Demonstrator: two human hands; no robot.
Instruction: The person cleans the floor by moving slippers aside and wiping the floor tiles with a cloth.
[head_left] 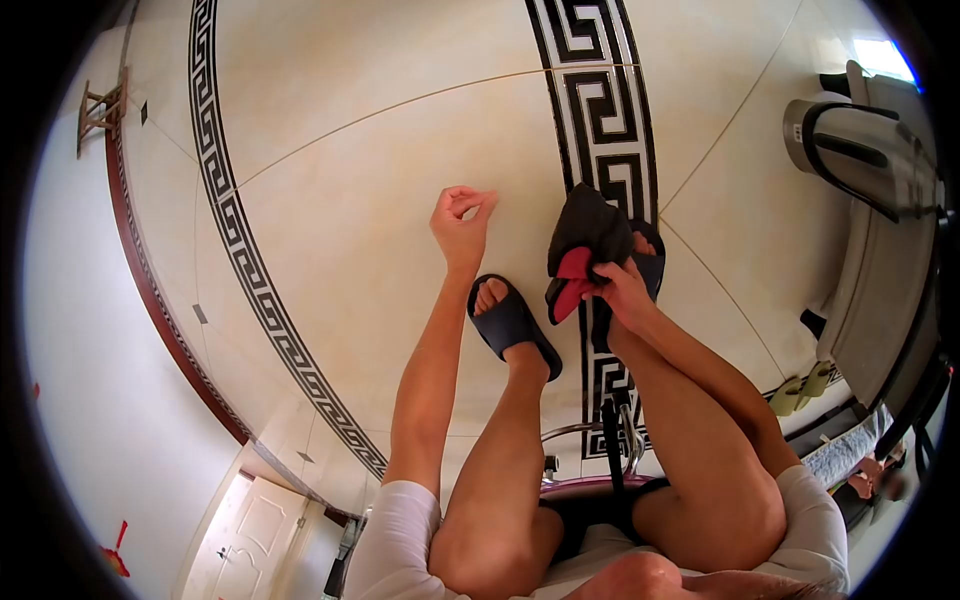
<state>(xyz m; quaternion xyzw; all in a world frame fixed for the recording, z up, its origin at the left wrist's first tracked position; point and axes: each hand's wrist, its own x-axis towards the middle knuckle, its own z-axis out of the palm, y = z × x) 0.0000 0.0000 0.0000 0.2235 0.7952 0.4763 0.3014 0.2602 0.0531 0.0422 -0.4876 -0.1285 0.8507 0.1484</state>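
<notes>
My right hand (626, 292) grips a dark shoe-like item with a red lining (592, 228) by the edge of its opening. The item hangs above the floor, in front of my right foot, and hides part of that slipper (650, 270). Out to the left, my left hand (462, 222) is raised over the tiles, apart from the item. Its thumb and forefinger meet in a pinch. The fingertips are blurred, and whatever may be between them is too small to make out. My left foot wears a dark open-toed slipper (515, 322).
Cream tiles (380, 150) with black-and-white key-pattern bands (605, 105) cover the floor. At the right a metal kettle (860, 150) stands near a grey piece of furniture (870, 310), with green slippers (800, 390) below. A small wooden stool (102, 110) is far left; a white door (250, 535) lies lower left.
</notes>
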